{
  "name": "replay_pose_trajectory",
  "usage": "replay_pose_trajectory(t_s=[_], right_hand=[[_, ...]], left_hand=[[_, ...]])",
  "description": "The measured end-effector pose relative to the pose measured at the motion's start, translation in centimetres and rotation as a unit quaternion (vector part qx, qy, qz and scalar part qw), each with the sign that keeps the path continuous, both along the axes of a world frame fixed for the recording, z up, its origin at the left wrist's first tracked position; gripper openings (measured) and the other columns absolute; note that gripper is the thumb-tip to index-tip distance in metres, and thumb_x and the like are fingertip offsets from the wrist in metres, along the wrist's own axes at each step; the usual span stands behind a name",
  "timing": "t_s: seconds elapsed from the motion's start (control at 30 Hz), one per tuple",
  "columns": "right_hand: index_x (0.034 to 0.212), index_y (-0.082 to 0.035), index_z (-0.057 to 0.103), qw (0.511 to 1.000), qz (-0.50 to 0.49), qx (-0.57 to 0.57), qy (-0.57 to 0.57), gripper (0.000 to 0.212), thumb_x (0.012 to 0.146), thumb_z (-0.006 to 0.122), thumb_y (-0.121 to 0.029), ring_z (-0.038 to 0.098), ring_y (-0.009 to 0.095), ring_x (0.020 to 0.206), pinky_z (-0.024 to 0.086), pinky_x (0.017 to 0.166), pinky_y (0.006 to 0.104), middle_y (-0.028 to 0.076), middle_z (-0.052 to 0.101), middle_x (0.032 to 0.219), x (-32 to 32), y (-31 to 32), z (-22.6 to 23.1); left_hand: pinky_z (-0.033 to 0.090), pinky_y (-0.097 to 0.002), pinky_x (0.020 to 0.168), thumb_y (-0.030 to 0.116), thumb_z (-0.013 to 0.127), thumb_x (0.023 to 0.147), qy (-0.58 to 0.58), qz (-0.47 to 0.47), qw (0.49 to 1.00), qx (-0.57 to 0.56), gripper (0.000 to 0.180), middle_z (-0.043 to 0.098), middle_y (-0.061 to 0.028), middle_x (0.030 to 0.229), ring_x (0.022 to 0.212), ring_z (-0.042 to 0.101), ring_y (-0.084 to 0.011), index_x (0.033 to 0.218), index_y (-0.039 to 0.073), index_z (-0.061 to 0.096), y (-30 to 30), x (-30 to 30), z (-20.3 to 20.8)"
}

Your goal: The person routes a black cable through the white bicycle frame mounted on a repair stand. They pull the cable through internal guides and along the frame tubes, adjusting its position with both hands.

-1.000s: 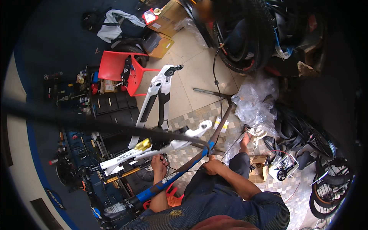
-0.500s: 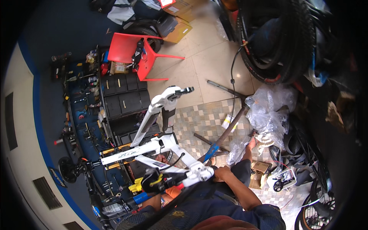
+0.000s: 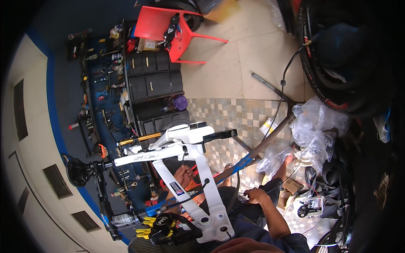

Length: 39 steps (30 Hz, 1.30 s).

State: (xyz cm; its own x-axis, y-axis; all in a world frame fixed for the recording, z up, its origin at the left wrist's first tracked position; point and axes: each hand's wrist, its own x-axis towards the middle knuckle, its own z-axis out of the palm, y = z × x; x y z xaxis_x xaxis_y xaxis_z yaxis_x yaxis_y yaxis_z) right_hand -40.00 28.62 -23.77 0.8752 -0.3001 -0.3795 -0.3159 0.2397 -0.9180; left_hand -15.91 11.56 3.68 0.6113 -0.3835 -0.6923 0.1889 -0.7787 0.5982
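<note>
A white bicycle frame hangs in front of me, its handlebar end toward the left. Through the opening between its tubes shows my left hand, fingers curled; whatever they hold is too small to make out. To the right of the frame, my right hand is closed, apparently on a thin dark cable that trails past it. Below the frame, a black clamp with yellow parts sits close to my body. A blue-and-brown stand pole runs diagonally behind the frame.
Tools hang on a blue panel at left, beside black drawers. A red chair stands on the tiles. Clear plastic wrap, tyres, a small cardboard box and a crankset in a white tray crowd the right.
The view has shifted, and the white frame has turned. My right hand has come away from the frame's lower end toward the right. My left hand shows more fully between the tubes.
</note>
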Motion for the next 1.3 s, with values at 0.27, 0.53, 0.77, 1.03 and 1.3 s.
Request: replay_pose_trajectory(t_s=[0.27,0.53,0.77,1.03,1.3], right_hand=[[0.132,-0.019,0.058,1.0,-0.007,0.002,-0.011,0.059,0.079,0.072,-0.041,0.06,0.033,0.116,0.05,0.096,0.044,0.008,0.068,0.119,0.3,-0.1,0.0],[0.129,-0.024,0.062,0.999,-0.026,0.029,-0.005,0.057,0.078,0.07,-0.05,0.059,0.03,0.117,0.048,0.097,0.0462,0.007,0.067,0.121,1.9,1.2,-0.2],[0.116,-0.022,0.069,0.994,-0.081,-0.035,0.06,0.035,0.084,0.062,-0.035,0.067,0.031,0.105,0.05,0.091,0.0461,0.009,0.071,0.109,3.2,2.4,0.9],[0.114,-0.023,0.069,0.98,-0.167,-0.071,0.084,0.034,0.085,0.061,-0.04,0.067,0.036,0.1,0.052,0.086,0.0464,0.013,0.071,0.107,4.7,3.3,3.5],[0.12,-0.022,0.064,0.958,-0.237,-0.133,0.087,0.037,0.085,0.063,-0.035,0.066,0.038,0.102,0.051,0.087,0.0495,0.015,0.07,0.109,6.9,3.9,7.7]], left_hand=[[0.036,-0.0323,0.049,0.033,0.049,0.103,0.002,0.0,1.0,0.01,0.019,0.048,-0.0015,0.074,0.054,0.042,-0.0146,0.101,0.014,0.054,0.3,0.2,0.0],[0.037,-0.0324,0.05,0.033,0.049,0.103,0.012,-0.03,0.999,0.013,0.02,0.048,-0.0016,0.074,0.054,0.042,-0.0147,0.101,0.014,0.054,-0.3,1.1,-0.2],[0.037,-0.0325,0.05,0.034,0.05,0.103,0.041,-0.093,0.995,0.007,0.02,0.048,-0.0016,0.074,0.054,0.042,-0.0149,0.101,0.014,0.054,-1.6,2.5,-1.0],[0.038,-0.0336,0.053,0.037,0.05,0.102,0.132,-0.326,0.936,-0.01,0.025,0.049,-0.0015,0.072,0.054,0.043,-0.0153,0.098,0.013,0.055,-3.9,1.5,-1.3],[0.035,-0.0288,0.048,0.034,0.048,0.103,0.096,-0.353,0.928,-0.071,0.031,0.046,0.0009,0.07,0.053,0.042,-0.0114,0.098,0.005,0.057,-5.2,-0.5,-1.4]])
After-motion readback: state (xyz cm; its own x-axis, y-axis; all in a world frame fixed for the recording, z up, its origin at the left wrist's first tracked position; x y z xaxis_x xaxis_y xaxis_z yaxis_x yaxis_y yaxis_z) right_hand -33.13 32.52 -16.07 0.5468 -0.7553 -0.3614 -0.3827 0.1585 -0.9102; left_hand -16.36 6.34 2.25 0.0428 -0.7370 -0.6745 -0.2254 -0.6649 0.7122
